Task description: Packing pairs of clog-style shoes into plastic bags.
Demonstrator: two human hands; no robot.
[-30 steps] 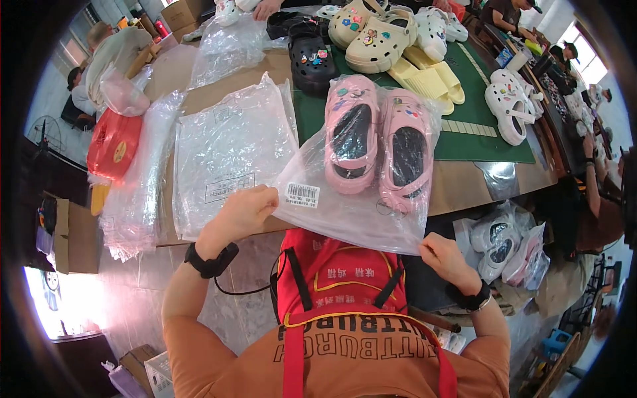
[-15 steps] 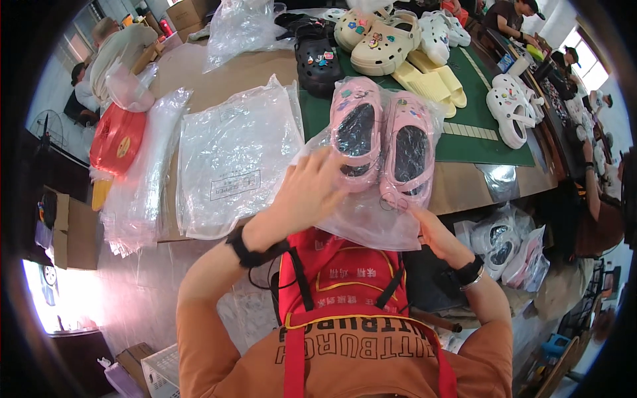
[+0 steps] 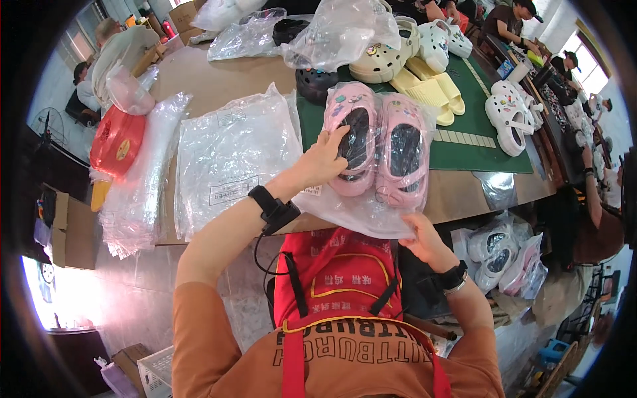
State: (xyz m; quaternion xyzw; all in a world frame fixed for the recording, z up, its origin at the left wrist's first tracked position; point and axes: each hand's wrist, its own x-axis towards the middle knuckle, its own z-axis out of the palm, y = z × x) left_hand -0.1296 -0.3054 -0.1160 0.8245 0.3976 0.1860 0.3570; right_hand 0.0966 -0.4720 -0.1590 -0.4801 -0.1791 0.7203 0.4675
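Note:
A pair of pink clogs (image 3: 403, 142) with charms and dark insoles lies side by side in a clear plastic bag (image 3: 371, 222) at the table's front edge. My left hand (image 3: 323, 159) rests on the left clog through the film, thumb and forefinger apart. At the bag's lower right edge, my right hand (image 3: 424, 244) pinches the plastic. Left of the clogs lies a flat stack of clear plastic bags (image 3: 232, 149), close to my left forearm.
Behind the clogs are black clogs (image 3: 315, 83), cream clogs (image 3: 375, 64), yellow slides (image 3: 428, 89) and white clogs (image 3: 509, 119) on a green mat. A red roll (image 3: 118, 142) stands left. Bagged shoes (image 3: 494, 255) sit lower right. Several people work beyond.
My left hand has shifted up and left onto the left clog. The bagged clogs have moved slightly left. At the back, a loose plastic bag now covers part of the black and cream clogs.

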